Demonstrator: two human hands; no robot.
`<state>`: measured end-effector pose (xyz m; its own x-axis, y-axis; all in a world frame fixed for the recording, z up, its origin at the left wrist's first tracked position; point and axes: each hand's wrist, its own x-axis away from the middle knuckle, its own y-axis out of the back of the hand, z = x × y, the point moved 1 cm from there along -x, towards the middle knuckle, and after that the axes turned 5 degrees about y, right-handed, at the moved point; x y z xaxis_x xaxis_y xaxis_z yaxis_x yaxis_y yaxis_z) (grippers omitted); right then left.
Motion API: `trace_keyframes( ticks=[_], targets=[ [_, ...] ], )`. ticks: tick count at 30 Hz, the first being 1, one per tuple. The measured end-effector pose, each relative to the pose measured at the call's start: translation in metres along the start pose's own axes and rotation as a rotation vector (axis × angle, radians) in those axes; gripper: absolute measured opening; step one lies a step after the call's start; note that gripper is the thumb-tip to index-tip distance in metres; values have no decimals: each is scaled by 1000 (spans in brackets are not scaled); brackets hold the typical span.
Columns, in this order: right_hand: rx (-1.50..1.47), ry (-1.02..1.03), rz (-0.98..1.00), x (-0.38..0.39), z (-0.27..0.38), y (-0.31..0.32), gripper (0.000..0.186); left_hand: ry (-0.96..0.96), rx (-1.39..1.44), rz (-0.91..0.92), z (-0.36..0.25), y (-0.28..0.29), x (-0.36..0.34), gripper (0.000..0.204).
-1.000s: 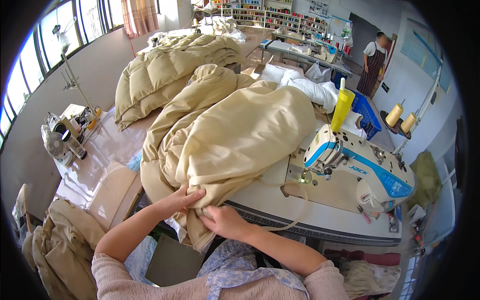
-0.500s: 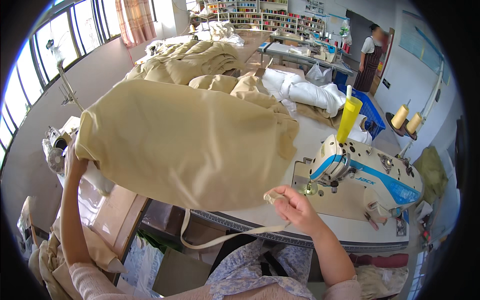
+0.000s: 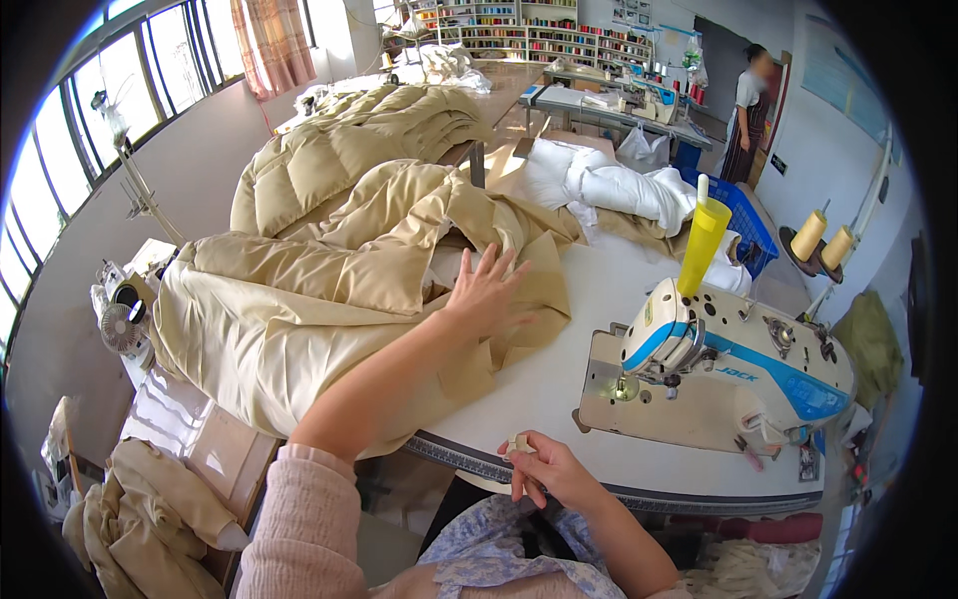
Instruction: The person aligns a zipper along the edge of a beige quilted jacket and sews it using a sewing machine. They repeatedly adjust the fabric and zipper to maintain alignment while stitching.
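Observation:
A padded beige garment spreads over the left half of the sewing table, with a smooth cloth panel hanging over its near edge. Across it reaches my left arm; my left hand, fingers spread and slightly blurred, is over the garment's folds next to an opening with pale lining. By the table's front edge, my right hand pinches the end of a narrow beige fabric strip. The rest of the strip is hard to make out. A white and blue sewing machine stands right of both hands.
A yellow cup-shaped holder tops the machine, with thread cones behind it. White padded pieces lie at the back beside a blue basket. More beige cloth sits low left. Another person stands at the back right.
My left hand has let go of the raised cloth at the left and moved right onto the garment. The panel has dropped flat. My right hand has moved slightly down and left, still pinching.

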<state>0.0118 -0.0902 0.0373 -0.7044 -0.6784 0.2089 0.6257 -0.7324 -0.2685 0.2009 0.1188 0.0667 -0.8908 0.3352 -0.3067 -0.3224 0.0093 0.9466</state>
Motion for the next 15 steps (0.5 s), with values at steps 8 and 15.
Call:
trace_keyframes(
  ticks=[8,15],
  targets=[
    [-120,138,-286,51,-26,55,29,69,350,110,42,-75,100,14],
    [-251,188,-441,23,-41,63,23,98,775,335,30,86,224,13]
  ],
)
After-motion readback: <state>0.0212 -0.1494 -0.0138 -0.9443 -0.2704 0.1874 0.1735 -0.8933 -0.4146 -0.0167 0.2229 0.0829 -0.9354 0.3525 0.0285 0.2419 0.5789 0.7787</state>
